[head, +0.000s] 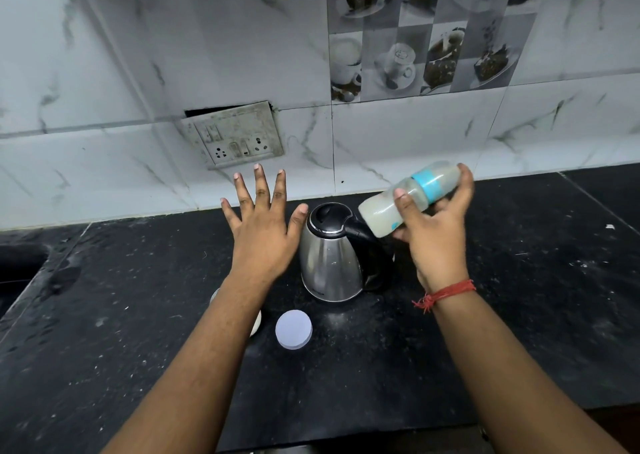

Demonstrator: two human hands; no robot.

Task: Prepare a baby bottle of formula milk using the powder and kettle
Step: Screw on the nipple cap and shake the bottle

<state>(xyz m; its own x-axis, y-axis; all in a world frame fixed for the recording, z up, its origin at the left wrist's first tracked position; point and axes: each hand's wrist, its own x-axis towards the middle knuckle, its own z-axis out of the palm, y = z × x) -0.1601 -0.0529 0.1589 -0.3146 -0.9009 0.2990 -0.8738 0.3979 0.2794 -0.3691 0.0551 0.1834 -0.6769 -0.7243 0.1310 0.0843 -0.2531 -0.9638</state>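
Overhead of the kettle's handle, the baby bottle (pixel 408 199) is held tilted, almost on its side, its base pointing toward the kettle and its capped end toward the wall. Cloudy, pale liquid is seen inside it, and a blue collar rings its neck. It is gripped by the right hand (pixel 438 235), whose thumb is pressed across the body while the fingers are curled round the far side. A red thread is tied at that wrist. The steel kettle (pixel 330 263), lid closed, stands on the black countertop (pixel 519 298) just below the bottle. The left hand (pixel 263 232) is spread flat with fingers wide apart, nothing held, hovering beside the kettle. Nearer the camera a round white lid (pixel 293 329) lies flat, and a white container (pixel 256 322) is mostly hidden under the left forearm. A switch plate (pixel 239 138) is set in the marble-tiled wall.
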